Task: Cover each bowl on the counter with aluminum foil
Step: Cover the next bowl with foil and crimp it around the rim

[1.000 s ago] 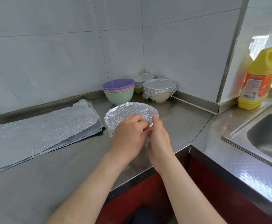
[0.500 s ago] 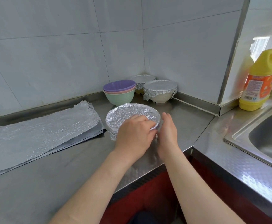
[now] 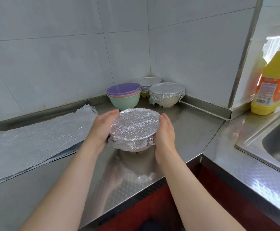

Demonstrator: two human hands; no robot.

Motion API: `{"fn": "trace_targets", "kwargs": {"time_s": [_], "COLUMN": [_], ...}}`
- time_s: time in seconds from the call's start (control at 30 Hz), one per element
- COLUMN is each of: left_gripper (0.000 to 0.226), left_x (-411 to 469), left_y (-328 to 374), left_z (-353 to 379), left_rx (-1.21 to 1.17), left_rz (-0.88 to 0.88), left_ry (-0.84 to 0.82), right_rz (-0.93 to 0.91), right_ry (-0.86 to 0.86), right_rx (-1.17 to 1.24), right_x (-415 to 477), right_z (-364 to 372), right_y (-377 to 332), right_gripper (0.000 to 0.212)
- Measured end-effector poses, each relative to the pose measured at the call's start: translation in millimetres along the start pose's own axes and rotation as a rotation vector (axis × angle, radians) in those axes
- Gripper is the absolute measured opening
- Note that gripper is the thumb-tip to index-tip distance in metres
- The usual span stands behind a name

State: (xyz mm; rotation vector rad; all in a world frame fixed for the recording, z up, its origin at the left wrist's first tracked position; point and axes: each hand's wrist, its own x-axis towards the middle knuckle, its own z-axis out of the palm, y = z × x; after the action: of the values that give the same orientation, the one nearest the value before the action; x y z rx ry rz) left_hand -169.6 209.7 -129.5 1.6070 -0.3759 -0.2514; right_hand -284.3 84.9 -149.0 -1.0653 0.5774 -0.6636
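Both hands are flat-fingered: left hand [image 3: 101, 129] and right hand [image 3: 165, 132] press opposite sides of the foil-covered bowl [image 3: 134, 129], dead centre between them and seemingly just off the steel counter [image 3: 194, 130]. It's round, so there's no axis to mind. The finished wrapped bowls [image 3: 166, 92] wait in the far corner, ahead and rightward, on the right hand's side. The stacked bare bowls [image 3: 124, 95] sit just beyond the fingertips.

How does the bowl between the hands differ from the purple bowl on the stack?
The bowl between the hands is wrapped in foil; the purple bowl is uncovered. The first is pressed between the left hand and right hand, seemingly raised off the counter; the purple bowl sits nested on a pink bowl and a green bowl. The held bowl shows pale below its foil; the other is purple. Both stand upright.
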Motion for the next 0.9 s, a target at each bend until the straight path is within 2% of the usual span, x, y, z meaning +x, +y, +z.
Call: {"fn": "trace_targets", "kwargs": {"time_s": [0.1, 0.3, 0.43, 0.5, 0.57, 0.73, 0.8, 0.9], "left_gripper": [0.023, 0.032, 0.038, 0.042, 0.043, 0.022, 0.014, 0.014], "left_x": [1, -4, -12, -17, -23, -6, 5, 18], "left_y": [-11, -17, -12, -9, -2, 18, 23, 18], "left_z": [7, 13, 12, 6, 1, -2, 2, 11], "left_rx": [-0.040, -0.037, -0.032, 0.046, 0.230, 0.451, 0.504, 0.444], "left_rz": [0.022, 0.021, 0.004, 0.004, 0.046, 0.117, 0.066, -0.013], "left_ry": [0.057, 0.105, 0.065, -0.006, -0.052, 0.052, -0.007, -0.102], "right_rz": [-0.016, 0.019, 0.048, 0.058, 0.066, 0.046, 0.021, 0.018], "right_ry": [0.030, 0.055, -0.008, -0.048, -0.042, -0.093, -0.134, -0.158], "right_rx": [-0.028, 0.005, -0.026, -0.059, -0.098, -0.357, -0.454, -0.505], "right_x": [2, 5, 7, 10, 15, 29, 31, 38], "right_z": [3, 5, 3, -5, -13, -22, -20, -20], "right_y": [4, 5, 2, -4, -15, -39, -43, -40], "right_gripper": [0.045, 0.044, 0.039, 0.026, 0.022, 0.009, 0.017, 0.033]}}
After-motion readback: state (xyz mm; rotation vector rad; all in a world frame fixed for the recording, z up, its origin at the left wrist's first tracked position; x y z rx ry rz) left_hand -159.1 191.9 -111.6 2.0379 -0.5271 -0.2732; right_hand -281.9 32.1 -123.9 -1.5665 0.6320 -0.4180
